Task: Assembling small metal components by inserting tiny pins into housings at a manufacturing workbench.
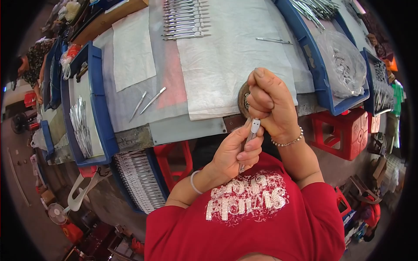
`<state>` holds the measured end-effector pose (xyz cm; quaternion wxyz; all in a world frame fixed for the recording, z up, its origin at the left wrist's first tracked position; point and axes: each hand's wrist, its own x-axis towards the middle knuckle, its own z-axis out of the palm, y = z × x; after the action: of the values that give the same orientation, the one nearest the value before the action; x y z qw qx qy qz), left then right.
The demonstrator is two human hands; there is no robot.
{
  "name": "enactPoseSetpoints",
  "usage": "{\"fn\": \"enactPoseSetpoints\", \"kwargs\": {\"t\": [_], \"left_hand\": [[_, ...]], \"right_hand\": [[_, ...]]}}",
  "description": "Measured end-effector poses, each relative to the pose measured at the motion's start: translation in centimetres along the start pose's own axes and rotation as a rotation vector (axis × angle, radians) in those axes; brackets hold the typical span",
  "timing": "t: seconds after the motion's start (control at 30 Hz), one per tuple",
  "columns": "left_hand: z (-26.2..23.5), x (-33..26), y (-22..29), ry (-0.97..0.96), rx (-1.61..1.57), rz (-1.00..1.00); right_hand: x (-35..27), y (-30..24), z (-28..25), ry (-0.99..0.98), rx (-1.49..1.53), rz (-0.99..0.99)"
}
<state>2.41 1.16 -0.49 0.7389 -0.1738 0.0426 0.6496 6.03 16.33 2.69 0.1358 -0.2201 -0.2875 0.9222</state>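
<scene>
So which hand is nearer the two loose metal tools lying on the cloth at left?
Left. The left hand is right of the tools, below the table edge; the right hand is farther right.

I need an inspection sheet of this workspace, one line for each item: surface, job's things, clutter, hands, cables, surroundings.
Surface: workbench covered with white cloths.
Job's things: slim metal tool held between both hands; a round brownish wheel sits behind the right fist.
Clutter: row of finished metal tools at the far edge, two loose ones on the cloth, one more farther right, blue trays with metal pieces, clear plastic bag of small parts.
Hands: left hand grips the tool's shaft; right hand is closed over its upper end.
Cables: nothing seen.
Surroundings: red plastic crate at right, small fan on the floor, another person at far left.
</scene>
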Motion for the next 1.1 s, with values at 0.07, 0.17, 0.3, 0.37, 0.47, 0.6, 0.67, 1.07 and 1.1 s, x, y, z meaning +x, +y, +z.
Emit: {"fn": "enactPoseSetpoints", "kwargs": {"t": [0.07, 0.17, 0.3, 0.37, 0.47, 0.6, 0.67, 1.07, 1.1], "left_hand": [[0.0, -0.1, 0.1, -0.009, 0.032, 0.024], [0.1, -0.4, 0.8, -0.005, 0.019, 0.070], [0.3, -0.9, 1.8, 0.020, 0.099, 0.175], [0.4, -0.8, 1.9, 0.047, 0.125, 0.175], [0.5, -0.7, 1.8, 0.065, 0.157, 0.177], [0.7, -0.8, 1.9, 0.071, 0.216, 0.199], [0.7, -0.9, 2.0, 0.091, 0.229, 0.202], [1.1, -0.2, 1.9, 0.191, 0.389, 0.321], [1.2, -0.2, 1.8, 0.202, 0.419, 0.337]], "right_hand": [[0.3, -0.6, -0.5, 0.012, -0.187, -0.104], [0.4, -2.8, -1.9, 0.081, -0.710, -0.341], [0.2, -4.8, -4.4, -0.013, -1.583, -0.302], [0.4, -4.3, -5.3, -0.171, -1.731, -0.407], [0.8, -3.3, -6.1, -0.282, -1.927, -0.500], [1.5, -2.8, -6.1, -0.314, -2.157, -0.524], [1.8, -2.8, -5.7, -0.327, -2.211, -0.522], [-1.8, -2.9, -0.2, -0.341, -1.295, -0.240], [-1.7, -2.7, -0.2, -0.327, -1.293, -0.247]]}}
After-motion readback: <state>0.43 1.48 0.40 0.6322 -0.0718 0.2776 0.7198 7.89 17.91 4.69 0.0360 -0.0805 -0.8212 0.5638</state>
